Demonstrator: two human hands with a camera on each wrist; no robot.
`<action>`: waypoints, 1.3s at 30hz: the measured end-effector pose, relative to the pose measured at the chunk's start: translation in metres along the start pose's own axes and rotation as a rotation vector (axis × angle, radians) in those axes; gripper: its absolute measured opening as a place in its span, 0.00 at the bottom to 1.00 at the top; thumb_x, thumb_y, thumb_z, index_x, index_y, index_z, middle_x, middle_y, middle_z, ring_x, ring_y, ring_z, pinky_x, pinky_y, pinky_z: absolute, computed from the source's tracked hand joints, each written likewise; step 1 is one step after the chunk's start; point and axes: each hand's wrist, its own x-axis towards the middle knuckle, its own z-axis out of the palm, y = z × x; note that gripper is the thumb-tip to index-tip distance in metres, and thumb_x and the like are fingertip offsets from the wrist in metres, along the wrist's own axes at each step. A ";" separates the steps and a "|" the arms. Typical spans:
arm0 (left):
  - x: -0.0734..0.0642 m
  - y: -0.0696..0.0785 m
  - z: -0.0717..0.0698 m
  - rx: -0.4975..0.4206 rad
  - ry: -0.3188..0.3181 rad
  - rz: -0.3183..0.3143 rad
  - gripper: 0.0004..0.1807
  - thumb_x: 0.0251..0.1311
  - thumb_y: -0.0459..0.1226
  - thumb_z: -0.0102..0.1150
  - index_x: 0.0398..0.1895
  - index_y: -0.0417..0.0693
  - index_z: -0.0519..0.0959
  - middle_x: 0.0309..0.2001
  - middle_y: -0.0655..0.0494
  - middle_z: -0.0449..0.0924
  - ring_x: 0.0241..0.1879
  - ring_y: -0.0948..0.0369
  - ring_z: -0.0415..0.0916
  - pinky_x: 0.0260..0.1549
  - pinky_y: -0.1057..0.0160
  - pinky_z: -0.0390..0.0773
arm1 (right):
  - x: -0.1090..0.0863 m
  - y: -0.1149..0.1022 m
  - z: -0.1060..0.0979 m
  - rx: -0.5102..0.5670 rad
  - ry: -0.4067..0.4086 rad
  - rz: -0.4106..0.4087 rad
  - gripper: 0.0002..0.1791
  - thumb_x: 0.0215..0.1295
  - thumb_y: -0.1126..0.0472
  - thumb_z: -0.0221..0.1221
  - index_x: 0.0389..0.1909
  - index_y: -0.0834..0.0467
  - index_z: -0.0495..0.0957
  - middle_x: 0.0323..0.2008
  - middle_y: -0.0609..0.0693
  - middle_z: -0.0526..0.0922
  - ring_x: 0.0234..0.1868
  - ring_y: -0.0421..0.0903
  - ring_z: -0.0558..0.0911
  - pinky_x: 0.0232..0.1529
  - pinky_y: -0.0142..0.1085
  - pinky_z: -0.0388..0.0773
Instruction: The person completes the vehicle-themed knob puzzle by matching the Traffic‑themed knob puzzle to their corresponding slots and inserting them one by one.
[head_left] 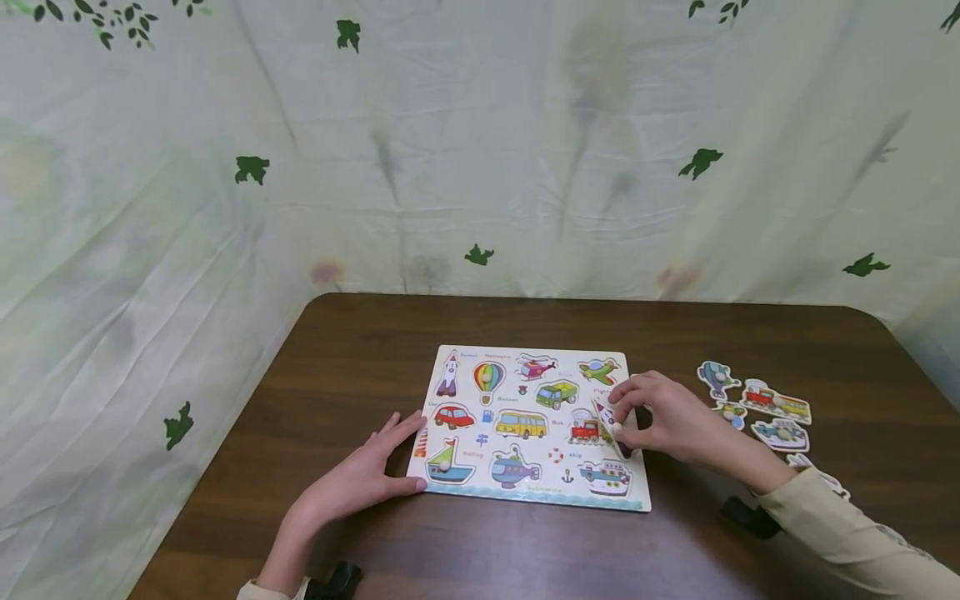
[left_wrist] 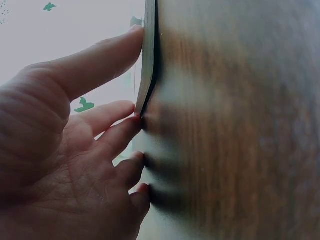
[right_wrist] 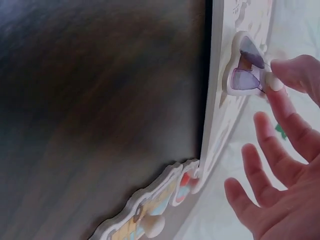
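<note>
- White and purple, the rocket piece (right_wrist: pixel 245 79) has a pale rim, purple fins and a round knob (right_wrist: pixel 273 81).
- It slants over the board's (head_left: pixel 483 473) right side.
- The right hand (head_left: pixel 660 419) pinches its knob.
- The left hand (head_left: pixel 365 472), fingers extended, touches the board's left edge.

Small printed words on a picture puzzle board (head_left: pixel 480 479).
Right of the left fingers (head_left: pixel 407 425): "Sailing" (head_left: pixel 473 454), then "Submarine" (head_left: pixel 545 490) farther along. Left of the right fingers (head_left: pixel 633 388): "Bus" (head_left: pixel 557 422) and "ship" (head_left: pixel 575 455); farther off, "Helicopter" (head_left: pixel 497 357) and "Balloon" (head_left: pixel 507 398). Other lettering is too blurred to read.
</note>
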 end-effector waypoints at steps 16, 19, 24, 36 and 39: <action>0.000 0.000 0.000 0.004 -0.004 -0.011 0.46 0.54 0.48 0.72 0.75 0.51 0.60 0.76 0.53 0.54 0.76 0.46 0.36 0.69 0.38 0.40 | 0.023 -0.014 0.014 0.094 0.080 0.057 0.07 0.51 0.57 0.72 0.23 0.44 0.83 0.45 0.44 0.83 0.50 0.47 0.77 0.47 0.46 0.76; 0.000 0.000 0.000 0.000 -0.004 -0.011 0.46 0.54 0.47 0.72 0.75 0.51 0.60 0.76 0.53 0.54 0.76 0.46 0.36 0.69 0.38 0.40 | 0.030 -0.018 0.016 0.107 0.090 0.054 0.07 0.51 0.56 0.71 0.22 0.43 0.82 0.45 0.44 0.83 0.52 0.48 0.77 0.48 0.47 0.75; 0.000 0.001 0.000 -0.004 -0.004 -0.007 0.46 0.55 0.47 0.72 0.75 0.51 0.60 0.76 0.53 0.54 0.76 0.46 0.36 0.69 0.38 0.40 | 0.041 -0.027 0.021 0.118 0.103 0.083 0.09 0.50 0.55 0.72 0.19 0.41 0.81 0.46 0.44 0.83 0.56 0.50 0.75 0.50 0.49 0.75; 0.000 0.002 0.000 0.005 -0.004 -0.032 0.46 0.54 0.48 0.72 0.75 0.52 0.61 0.76 0.53 0.54 0.76 0.46 0.37 0.70 0.38 0.41 | 0.066 -0.039 0.033 0.173 0.104 0.088 0.09 0.51 0.52 0.71 0.19 0.41 0.81 0.46 0.42 0.82 0.55 0.47 0.74 0.56 0.48 0.71; 0.000 0.002 0.000 0.008 -0.002 -0.033 0.46 0.54 0.47 0.72 0.75 0.52 0.61 0.76 0.53 0.54 0.76 0.46 0.37 0.70 0.38 0.41 | 0.072 -0.042 0.036 0.202 0.094 0.101 0.08 0.51 0.52 0.72 0.19 0.42 0.81 0.47 0.42 0.82 0.56 0.46 0.73 0.56 0.47 0.72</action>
